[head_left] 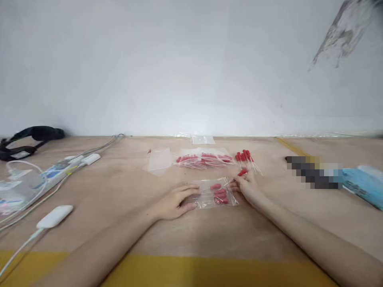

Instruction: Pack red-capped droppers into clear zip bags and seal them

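Note:
A small clear plastic bag [209, 199] lies on the wooden table [119, 191] with several red-capped droppers inside. My left hand [176, 201] rests flat on the bag's left end, holding it down. My right hand [247, 187] is at the bag's right opening, fingers pinched on a red-capped dropper [242, 172]. Behind it lies a loose bunch of red-capped droppers [245, 157]. A larger filled bag of droppers [205, 158] sits further back, with an empty clear bag [159, 160] to its left.
White cables and a white adapter [54, 216] run along the left side, with a power strip [60, 171]. A black strap-like item [26, 139] lies at the far left. A blue pack [363, 183] sits at right. A white wall stands behind.

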Available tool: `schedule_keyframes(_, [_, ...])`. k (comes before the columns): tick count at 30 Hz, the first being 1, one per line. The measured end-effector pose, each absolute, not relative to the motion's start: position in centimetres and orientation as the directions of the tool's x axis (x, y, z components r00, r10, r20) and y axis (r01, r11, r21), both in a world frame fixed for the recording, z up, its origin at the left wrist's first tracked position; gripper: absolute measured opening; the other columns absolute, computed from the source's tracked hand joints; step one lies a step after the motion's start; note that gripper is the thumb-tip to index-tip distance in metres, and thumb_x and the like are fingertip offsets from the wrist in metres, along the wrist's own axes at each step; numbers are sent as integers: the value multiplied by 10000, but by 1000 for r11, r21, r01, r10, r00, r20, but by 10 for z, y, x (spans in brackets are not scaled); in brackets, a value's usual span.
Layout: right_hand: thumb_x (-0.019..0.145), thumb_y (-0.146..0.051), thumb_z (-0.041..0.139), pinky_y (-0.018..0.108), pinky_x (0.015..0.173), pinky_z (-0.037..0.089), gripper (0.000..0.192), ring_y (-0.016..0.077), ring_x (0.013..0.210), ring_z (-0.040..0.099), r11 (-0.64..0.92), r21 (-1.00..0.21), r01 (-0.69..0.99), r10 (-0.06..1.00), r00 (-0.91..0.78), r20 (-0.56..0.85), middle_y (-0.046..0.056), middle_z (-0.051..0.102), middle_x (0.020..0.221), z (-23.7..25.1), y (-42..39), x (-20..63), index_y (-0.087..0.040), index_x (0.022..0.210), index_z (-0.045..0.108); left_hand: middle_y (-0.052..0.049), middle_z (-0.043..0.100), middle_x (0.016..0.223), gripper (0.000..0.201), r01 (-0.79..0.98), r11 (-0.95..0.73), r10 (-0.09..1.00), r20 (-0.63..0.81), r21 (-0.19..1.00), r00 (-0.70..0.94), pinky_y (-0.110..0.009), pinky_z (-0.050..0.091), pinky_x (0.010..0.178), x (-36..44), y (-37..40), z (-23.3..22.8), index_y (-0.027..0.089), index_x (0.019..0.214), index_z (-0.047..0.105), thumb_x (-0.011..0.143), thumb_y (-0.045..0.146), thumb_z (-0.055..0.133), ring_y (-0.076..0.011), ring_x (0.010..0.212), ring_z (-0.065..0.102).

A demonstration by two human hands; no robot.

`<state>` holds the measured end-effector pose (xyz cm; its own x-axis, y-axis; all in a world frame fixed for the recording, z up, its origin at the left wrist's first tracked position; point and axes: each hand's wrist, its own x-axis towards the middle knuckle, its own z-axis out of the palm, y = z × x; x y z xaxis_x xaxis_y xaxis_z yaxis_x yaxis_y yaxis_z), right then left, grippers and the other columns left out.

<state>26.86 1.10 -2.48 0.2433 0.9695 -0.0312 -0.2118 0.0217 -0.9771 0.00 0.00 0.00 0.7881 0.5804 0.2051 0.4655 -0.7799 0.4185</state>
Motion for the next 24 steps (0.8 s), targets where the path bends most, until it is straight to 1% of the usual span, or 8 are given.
schedule_keyframes(5, [674,-208,604,291,538,545,408,138,518,617,82,-947,-311,966,257,-1,-86,549,590,-24,15,267,-251,924,285,-51,427,1330,396,453,-786,573,220,421,789,-364,320,1027,1,1,0,247,1264,437,882,351,457,-199,1213,402])
schedule_keyframes(8, [706,-256,590,295,543,539,302,137,528,616,36,-937,-348,979,199,-37,-70,548,585,-22,13,272,-240,890,351,-55,425,1334,411,454,-786,574,223,420,788,-372,325,1025,1,1,0,245,1276,426,880,352,460,-205,1216,403])
schedule_keyframes(10, [690,-263,617,252,534,523,260,117,541,609,-2,-956,-294,986,161,-52,-51,559,614,-21,10,277,-217,855,421,-59,422,1336,422,457,-788,573,220,412,789,-373,321,1029,1,1,0,237,1284,418,879,346,462,-204,1220,398])
schedule_keyframes(13, [613,-256,693,178,495,473,281,67,517,564,-35,-991,-126,993,104,-48,-27,578,652,-20,7,282,-170,801,502,-65,420,1340,429,468,-787,577,213,401,788,-368,319,1031,1,1,0,222,1288,416,878,339,463,-201,1225,393])
schedule_keyframes(17, [542,-344,739,172,379,381,421,57,422,505,-1,-1000,16,992,123,1,-54,566,615,-24,7,281,-181,838,488,-65,413,1345,426,461,-790,573,220,405,789,-382,320,1030,1,1,0,229,1288,416,878,336,463,-208,1227,394])
schedule_keyframes(19, [512,-395,745,177,353,346,435,69,403,498,-1,-996,86,995,102,8,-56,564,579,-25,9,279,-185,783,476,-64,415,1344,427,453,-793,569,229,406,790,-388,321,1028,1,2,0,234,1288,415,877,336,465,-211,1226,396])
schedule_keyframes(21, [495,-437,740,188,368,352,421,78,408,496,-4,-989,146,999,54,3,-43,568,541,-26,11,277,-180,704,482,-65,417,1342,426,449,-797,564,233,405,792,-390,323,1026,1,2,-1,234,1289,415,877,332,465,-213,1225,397])
schedule_keyframes(24, [460,-451,752,223,445,411,406,103,472,529,24,-981,190,1000,14,27,-15,595,550,-27,13,272,-170,645,525,-64,418,1341,422,444,-802,559,240,401,793,-393,323,1025,1,2,-1,238,1290,413,881,334,458,-213,1224,396])
